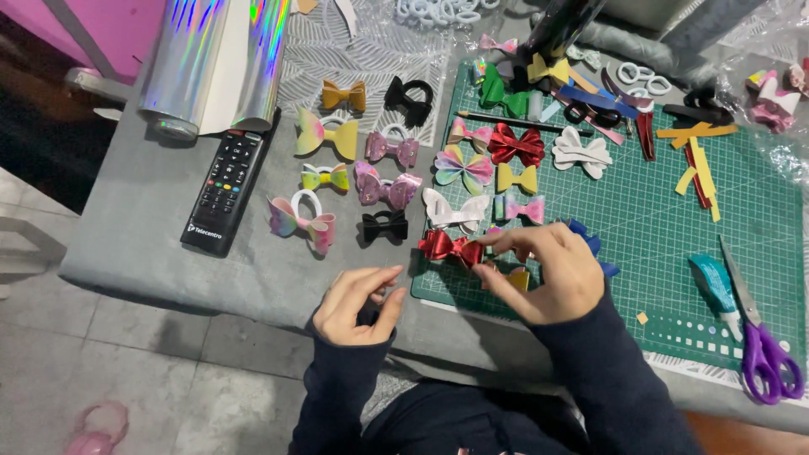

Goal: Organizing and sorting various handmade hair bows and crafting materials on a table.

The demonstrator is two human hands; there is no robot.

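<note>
Your right hand (pixel 552 274) rests on the near left corner of the green cutting mat (pixel 674 227), and its grip is pressed together: the thumb and the first fingers pinch the right end of a shiny red bow (pixel 448 247). This bow lies flat, half on the mat edge and half on the grey tabletop (pixel 143 219). Under your palm a small gold piece (pixel 516 279) is partly hidden (I cannot tell what it is exactly), and a blue bow (pixel 590 242) shows just behind your knuckles.

Your left hand (pixel 361 305) is at the near edge of the tabletop, left of the mat. Its fingers are curled with the thumb close to the fingertips, but I cannot tell if something small is inside the grip. Both of your sleeves are dark blue.

Beyond your hands many finished bows lie in loose rows: a black bow (pixel 384 226) and a white bow (pixel 455 208) are nearest to the red one, then a pink glitter bow (pixel 386 187) and a pastel bow with a white ring (pixel 302 221) more to the left. A black remote control (pixel 224 190) lies beside a roll of holographic foil (pixel 215 63) on the far left. On the right side of the mat you have purple-handled scissors (pixel 758 333) with a teal tube (pixel 715 282) just beside them, well apart from your hands.
</note>
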